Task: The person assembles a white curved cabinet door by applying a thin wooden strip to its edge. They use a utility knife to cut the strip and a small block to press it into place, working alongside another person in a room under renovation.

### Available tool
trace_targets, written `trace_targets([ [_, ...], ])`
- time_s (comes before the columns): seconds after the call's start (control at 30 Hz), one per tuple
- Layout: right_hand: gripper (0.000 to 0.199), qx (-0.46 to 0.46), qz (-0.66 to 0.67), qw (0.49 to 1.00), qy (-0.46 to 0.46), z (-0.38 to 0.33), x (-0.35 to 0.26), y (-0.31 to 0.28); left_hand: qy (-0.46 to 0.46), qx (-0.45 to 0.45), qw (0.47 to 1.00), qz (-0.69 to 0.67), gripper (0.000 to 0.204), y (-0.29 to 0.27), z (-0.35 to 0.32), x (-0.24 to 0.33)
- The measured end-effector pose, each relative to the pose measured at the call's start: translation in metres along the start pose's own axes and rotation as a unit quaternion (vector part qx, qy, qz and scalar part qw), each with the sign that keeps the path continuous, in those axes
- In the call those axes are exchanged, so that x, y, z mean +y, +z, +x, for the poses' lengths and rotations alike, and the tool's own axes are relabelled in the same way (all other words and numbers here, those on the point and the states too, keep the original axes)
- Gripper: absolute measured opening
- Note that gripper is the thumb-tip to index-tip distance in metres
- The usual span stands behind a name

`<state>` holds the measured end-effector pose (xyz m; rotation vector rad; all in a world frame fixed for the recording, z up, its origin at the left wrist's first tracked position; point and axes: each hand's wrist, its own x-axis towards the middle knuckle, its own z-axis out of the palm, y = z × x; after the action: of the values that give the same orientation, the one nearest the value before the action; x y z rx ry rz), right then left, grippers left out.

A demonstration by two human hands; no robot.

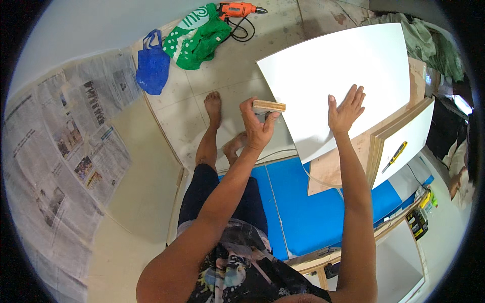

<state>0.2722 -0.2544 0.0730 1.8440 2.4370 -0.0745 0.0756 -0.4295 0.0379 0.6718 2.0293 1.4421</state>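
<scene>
A large white panel (323,65) lies on top of plywood sheets (323,177). My right hand (346,110) rests flat on it, fingers spread. At the panel's left edge, my left hand (258,123) grips a small wooden block (269,106) between thumb and fingers. The block shows a layered, plywood-like side; its underside is hidden. Whether it touches the panel's edge, I cannot tell.
A yellow utility knife (395,156) lies on a white-topped board stack (404,139) at right. Blue sheeting (313,212) covers the surface nearer me. On the floor beyond are an orange drill (237,10) with its cord, a green bag (194,43) and a blue bag (153,65).
</scene>
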Motion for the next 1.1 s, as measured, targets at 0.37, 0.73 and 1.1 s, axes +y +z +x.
trace_targets([
  [0.37, 0.108, -0.018, -0.011, 0.999, -0.048, -0.002, 0.007, 0.004, 0.021, 0.07, 0.997, -0.008, 0.08, -0.015, 0.097, -0.009],
  [0.73, 0.112, 0.006, 0.004, 0.999, -0.045, -0.002, 0.011, 0.01, -0.028, 0.043, 0.995, -0.084, 0.088, -0.013, 0.082, 0.01],
  [1.1, 0.113, 0.058, 0.027, 0.997, -0.034, -0.006, 0.01, 0.02, 0.071, -0.035, 0.996, -0.029, 0.074, 0.015, -0.086, -0.038],
])
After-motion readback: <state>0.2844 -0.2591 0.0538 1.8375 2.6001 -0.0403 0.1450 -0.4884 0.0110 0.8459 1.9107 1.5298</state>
